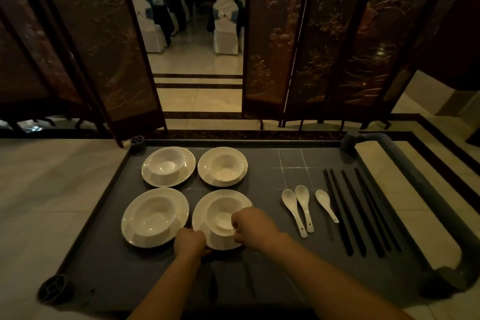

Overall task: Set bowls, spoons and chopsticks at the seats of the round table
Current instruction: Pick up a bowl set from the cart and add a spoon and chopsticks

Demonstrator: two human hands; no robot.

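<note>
four plates are sitting in a square on the left half of the cart [259, 280]: the far left plate [158, 180], the far right plate [205, 176], the near left plate [130, 226] and the near right plate [200, 215]. a bowl [166, 162] is sitting on each plate. a spoon [224, 221] is lying in the near right bowl [220, 205]. the left hand [189, 243] is holding that plate's near left edge. the right hand [253, 226] is reaching over the bowl's right side, its fingers [235, 219] holding the spoon. right of the plates, three more spoons [305, 209] are lying side by side. the chopsticks [362, 213] are lying right of them. a folding screen [324, 47] is standing behind the cart, and chairs [225, 31] are standing behind its gap.
</note>
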